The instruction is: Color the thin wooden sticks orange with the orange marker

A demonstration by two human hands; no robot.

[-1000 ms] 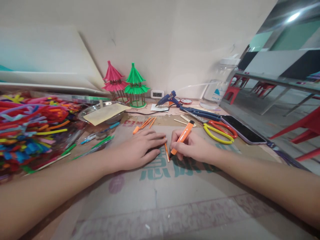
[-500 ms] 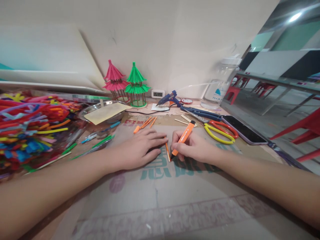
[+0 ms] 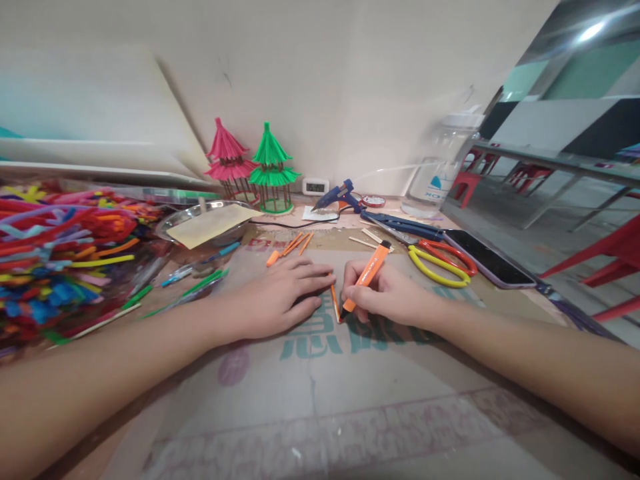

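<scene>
right hand (image 3: 375, 290) pinches orange marker (image 3: 369, 272) between thumb and fingers, dark tip down at near end of small stick (image 3: 335, 299). left hand (image 3: 283, 297) flat on cardboard (image 3: 280, 413), fingers slightly spread, fingertips at stick's far end. orange sticks (image 3: 295, 245) and orange cap (image 3: 273, 259) lie just beyond left hand; scissors (image 3: 440, 262) beyond right wrist, beside phone (image 3: 487, 259).

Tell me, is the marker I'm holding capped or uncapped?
Uncapped: the marker in your right hand has its dark tip down at the partly orange stick.
</scene>
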